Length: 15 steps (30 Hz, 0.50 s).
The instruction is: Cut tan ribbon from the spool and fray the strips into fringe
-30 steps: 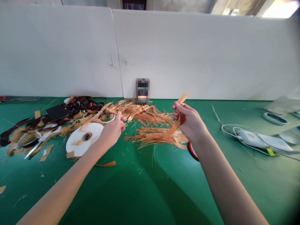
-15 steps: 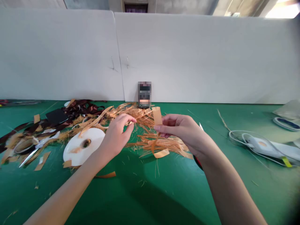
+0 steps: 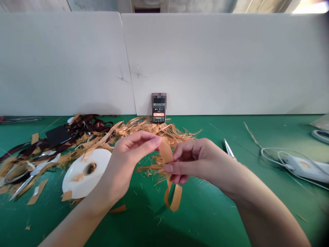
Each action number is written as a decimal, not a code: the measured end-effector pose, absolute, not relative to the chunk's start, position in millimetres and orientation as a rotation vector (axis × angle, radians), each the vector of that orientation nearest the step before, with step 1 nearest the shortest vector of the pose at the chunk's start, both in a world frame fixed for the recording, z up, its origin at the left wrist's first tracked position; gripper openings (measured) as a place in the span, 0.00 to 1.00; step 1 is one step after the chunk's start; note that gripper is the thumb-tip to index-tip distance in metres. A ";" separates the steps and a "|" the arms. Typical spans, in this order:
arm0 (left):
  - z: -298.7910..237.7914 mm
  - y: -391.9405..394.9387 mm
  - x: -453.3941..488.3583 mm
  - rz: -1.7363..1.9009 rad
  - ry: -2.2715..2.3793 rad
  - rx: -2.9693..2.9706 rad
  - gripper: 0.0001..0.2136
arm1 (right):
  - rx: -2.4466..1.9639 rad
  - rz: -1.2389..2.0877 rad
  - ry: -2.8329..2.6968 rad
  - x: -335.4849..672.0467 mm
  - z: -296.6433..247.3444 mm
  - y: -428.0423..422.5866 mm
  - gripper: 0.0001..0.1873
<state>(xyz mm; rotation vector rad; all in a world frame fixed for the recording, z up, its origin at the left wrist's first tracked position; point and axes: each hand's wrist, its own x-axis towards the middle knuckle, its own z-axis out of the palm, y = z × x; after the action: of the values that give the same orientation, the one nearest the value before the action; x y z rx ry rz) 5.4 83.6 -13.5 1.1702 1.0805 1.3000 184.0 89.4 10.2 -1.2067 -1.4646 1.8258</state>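
A tan ribbon (image 3: 166, 151) stretches between my two hands above the green table. My left hand (image 3: 128, 156) pinches its upper end between thumb and fingertips. Lower down, my right hand (image 3: 192, 163) grips the same strip, and the ribbon's loose tail hangs in a curl beneath it. Behind and below the hands lie frayed orange-brown ribbon strands (image 3: 151, 168), partly hidden by my fingers. To the left of my left hand a white spool (image 3: 77, 175) rests flat, with ribbon scraps on it.
A phone (image 3: 158, 108) leans against the white partition (image 3: 218, 65). At left are scissors (image 3: 33, 173), a black flat object (image 3: 58, 136) and dark brown ribbons (image 3: 89, 125). A pointed metal blade (image 3: 228, 149) lies beyond my right wrist. A white corded device (image 3: 305, 168) sits at right.
My left hand has moved right and taken hold of the ribbon's upper end. My right hand has come lower, and the tail now hangs clear of the strands. The view has shifted slightly.
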 end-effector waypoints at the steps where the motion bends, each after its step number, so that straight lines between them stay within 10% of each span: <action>1: -13.0 83.9 5.2 1.342 1.060 1.137 0.03 | -1.206 1.840 -1.460 183.8 10.5 89.0 0.11; 15: -9.9 73.3 7.3 1.188 1.082 1.404 0.06 | -1.190 1.883 -1.478 186.8 13.8 85.2 0.11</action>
<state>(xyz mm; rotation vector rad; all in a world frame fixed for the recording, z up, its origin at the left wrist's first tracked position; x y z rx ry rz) 7.3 73.3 -9.9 1.4037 1.0815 1.1878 186.8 85.2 13.8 -1.1901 -1.4781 1.8834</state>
